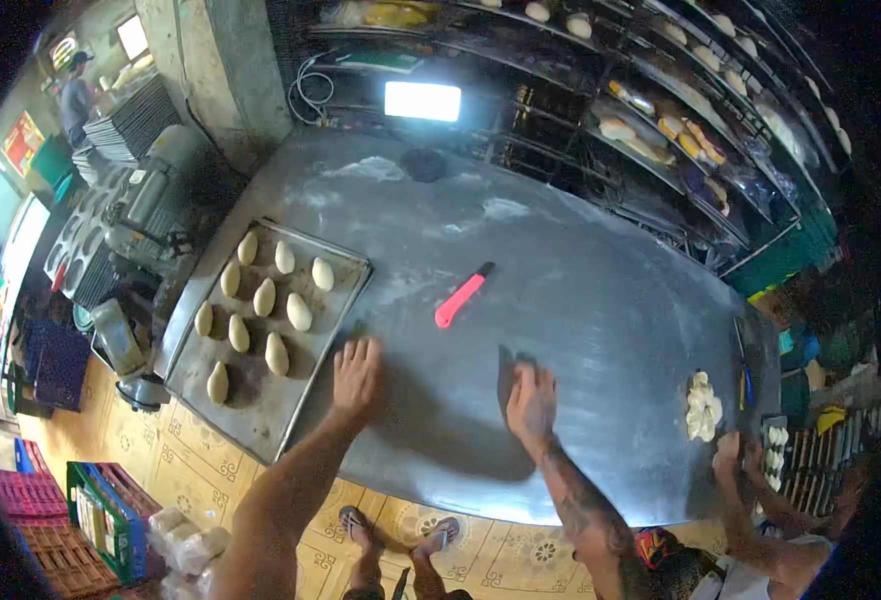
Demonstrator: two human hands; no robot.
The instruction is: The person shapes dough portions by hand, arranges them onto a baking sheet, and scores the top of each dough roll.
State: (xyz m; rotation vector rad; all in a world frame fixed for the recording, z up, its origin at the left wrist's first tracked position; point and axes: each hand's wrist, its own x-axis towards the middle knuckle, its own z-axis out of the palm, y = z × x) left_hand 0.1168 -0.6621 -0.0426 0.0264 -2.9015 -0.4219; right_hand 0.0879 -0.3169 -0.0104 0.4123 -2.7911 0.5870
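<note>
My left hand (359, 378) is palm down on the dark metal worktable (601, 300), fingers stretched out, by the right edge of a baking tray (261, 425). Several pale oval dough pieces (300, 312) sit in loose rows on that tray. To the right, my right hand (532, 405) rests on the tabletop with its fingers curled. A dark patch lies beside its fingers; whether it is a held thing or shadow I cannot tell. Beyond and between both hands lies a pink-handled tool (461, 298) with a black end.
Another person's hands (729, 452) are at the right table edge, near a pale dough clump (703, 408) and a blue tool (747, 383). Racks of bread (651, 140) stand behind. A mixer (156, 190) stands left; crates (101, 515) are on the floor.
</note>
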